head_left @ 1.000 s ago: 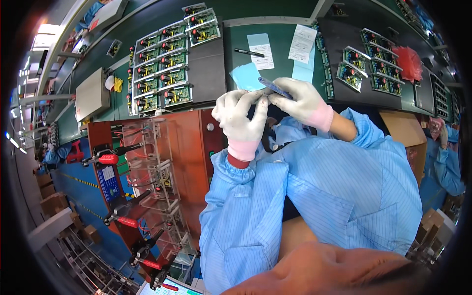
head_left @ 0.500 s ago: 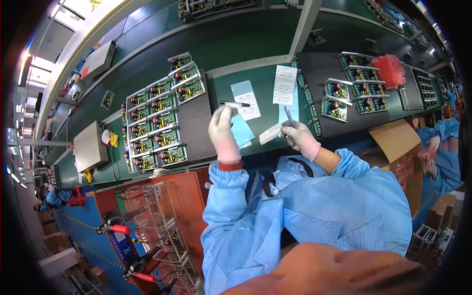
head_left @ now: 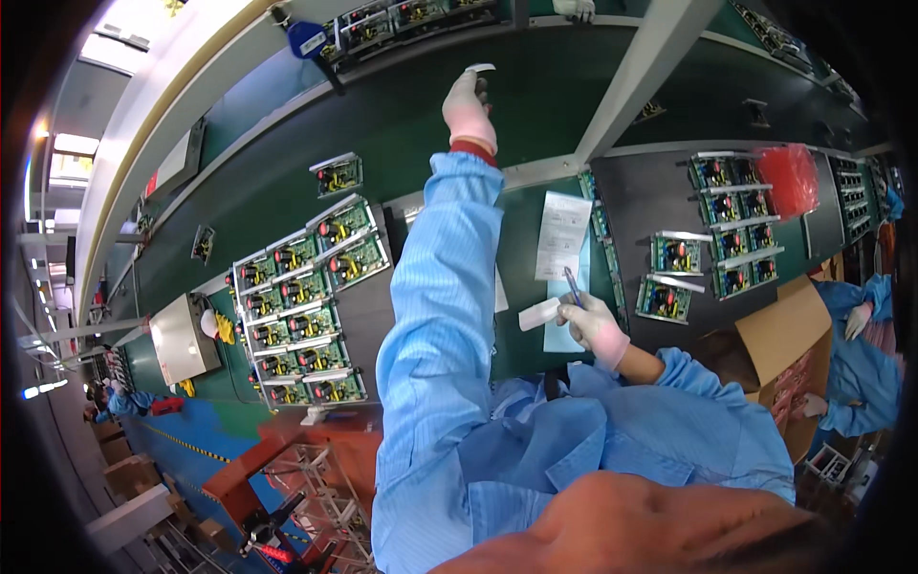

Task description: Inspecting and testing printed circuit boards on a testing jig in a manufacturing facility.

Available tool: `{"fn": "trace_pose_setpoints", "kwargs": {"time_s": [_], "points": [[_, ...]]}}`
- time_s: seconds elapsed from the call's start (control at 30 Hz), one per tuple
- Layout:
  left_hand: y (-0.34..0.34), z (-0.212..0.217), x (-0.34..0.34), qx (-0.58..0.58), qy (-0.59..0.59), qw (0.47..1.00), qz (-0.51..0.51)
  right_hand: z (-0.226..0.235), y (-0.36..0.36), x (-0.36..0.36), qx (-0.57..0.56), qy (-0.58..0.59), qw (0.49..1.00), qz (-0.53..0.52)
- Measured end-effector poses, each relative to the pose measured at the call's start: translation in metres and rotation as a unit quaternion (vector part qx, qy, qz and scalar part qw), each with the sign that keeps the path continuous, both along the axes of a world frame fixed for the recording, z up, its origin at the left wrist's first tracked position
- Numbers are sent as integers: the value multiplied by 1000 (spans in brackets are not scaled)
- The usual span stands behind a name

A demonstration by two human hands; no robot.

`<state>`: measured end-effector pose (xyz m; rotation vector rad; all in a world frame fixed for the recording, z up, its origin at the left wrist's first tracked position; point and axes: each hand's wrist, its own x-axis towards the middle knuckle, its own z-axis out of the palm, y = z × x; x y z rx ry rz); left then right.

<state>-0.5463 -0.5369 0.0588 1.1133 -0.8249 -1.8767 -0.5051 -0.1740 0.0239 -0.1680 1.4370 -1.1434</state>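
Note:
My left hand (head_left: 469, 107) is stretched far out over the dark green surface, its gloved fingers closed on a small white strip (head_left: 481, 68). My right hand (head_left: 597, 327), gloved with bare fingertips, grips a pen (head_left: 572, 284) and a small white pad (head_left: 539, 314) together. Under and beyond the right hand lie a printed white sheet (head_left: 563, 230) and a light blue sheet (head_left: 564, 337) on the green bench. My left sleeve covers most of the other papers; only a white edge shows beside it.
Rows of circuit boards (head_left: 302, 290) stand at the left, with a single board (head_left: 336, 176) apart beyond them. More boards (head_left: 676, 254) and a red plastic bag (head_left: 788, 182) are at the right. A metal post (head_left: 645, 72) rises ahead. A co-worker's sleeve (head_left: 854, 375) shows beside a cardboard box (head_left: 779, 330).
My left hand has reached forward from above the papers to the far green surface, with the white strip at its fingertips. The right hand still holds the pen and pad. The view has shifted.

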Motion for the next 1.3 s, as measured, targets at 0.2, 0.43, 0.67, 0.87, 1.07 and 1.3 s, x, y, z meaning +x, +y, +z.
{"fn": "trace_pose_setpoints", "kwargs": {"time_s": [0.2,0.43,0.67,0.87,1.07,1.3], "points": [[-60,-29,-57,19,35,999,33,-15,-1,-25,32,-20,999,-17],[-108,-33,-77,41,61,995,65,0,-15,-33,96,-28,995,5],[-129,-43,-82,-5,72,997,32,-6,-13,-37,93,-44,995,1],[-132,-51,-81,0,96,995,-6,-7,-13,-40,83,-65,994,-2],[-134,-55,-82,-18,112,994,-1,-10,-8,-41,67,-61,996,0],[-134,-48,-82,-10,117,993,-2,-4,-7,-45,64,-60,996,-4]]}}
